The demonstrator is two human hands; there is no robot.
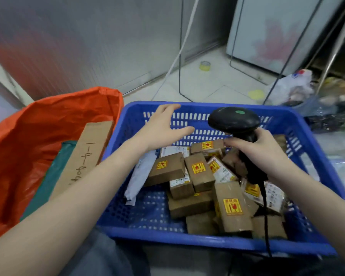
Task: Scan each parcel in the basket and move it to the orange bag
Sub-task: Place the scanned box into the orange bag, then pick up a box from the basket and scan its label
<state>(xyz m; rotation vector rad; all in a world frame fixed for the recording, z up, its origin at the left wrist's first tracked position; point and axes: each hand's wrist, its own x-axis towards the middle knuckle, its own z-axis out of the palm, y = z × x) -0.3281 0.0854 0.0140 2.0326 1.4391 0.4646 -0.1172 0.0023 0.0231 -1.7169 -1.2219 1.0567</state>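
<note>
Bare basket floor (147, 212) near-left; parcels (205, 182) heaped right, scanner (235, 122) above.

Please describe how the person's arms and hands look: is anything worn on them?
The left hand and the right hand are bare, without gloves. No ring, watch or bracelet is visible. Both forearms are uncovered, and no sleeve appears anywhere in the view.

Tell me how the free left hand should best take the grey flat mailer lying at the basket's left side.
Probably pinch the grey mailer by its long left edge, left hand coming from above: it is thin, and that side faces bare basket floor, while boxes crowd its right.
</note>
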